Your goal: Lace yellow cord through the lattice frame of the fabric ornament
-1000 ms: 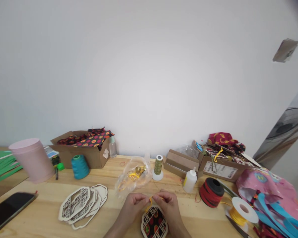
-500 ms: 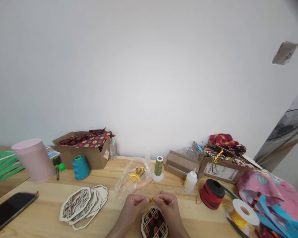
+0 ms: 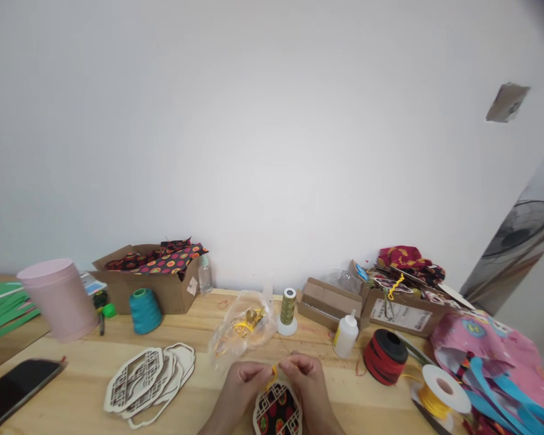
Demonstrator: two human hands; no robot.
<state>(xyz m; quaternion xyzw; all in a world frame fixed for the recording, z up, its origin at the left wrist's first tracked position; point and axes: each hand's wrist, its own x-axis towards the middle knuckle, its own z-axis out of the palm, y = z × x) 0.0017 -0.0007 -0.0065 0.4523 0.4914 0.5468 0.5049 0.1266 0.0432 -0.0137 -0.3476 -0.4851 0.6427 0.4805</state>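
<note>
A wooden lattice ornament (image 3: pixel 278 411) backed with dark patterned fabric hangs below my hands at the bottom middle of the view. A yellow cord (image 3: pixel 272 376) runs up from its top edge. My left hand (image 3: pixel 247 380) pinches this cord between thumb and forefinger. On the other side, my right hand (image 3: pixel 306 377) has its fingers pressed together close to the cord's upper end. What lies between its fingertips is too small to make out. Just beyond the hands lies a clear plastic bag (image 3: pixel 242 329) with gold-coloured pieces in it.
Lattice wooden cutouts (image 3: pixel 149 383) lie left, near a phone (image 3: pixel 20 393). Behind stand a teal thread cone (image 3: pixel 145 311), a pink bin (image 3: pixel 58 302) and a fabric box (image 3: pixel 149 290). Rightward are a green thread spool (image 3: pixel 288 308), a glue bottle (image 3: pixel 346 335), a red cord spool (image 3: pixel 385 356) and a yellow cord spool (image 3: pixel 437 399).
The view has shifted slightly. My right fingertips have lifted a little away from the left ones, and more of the yellow cord shows between the hands above the ornament.
</note>
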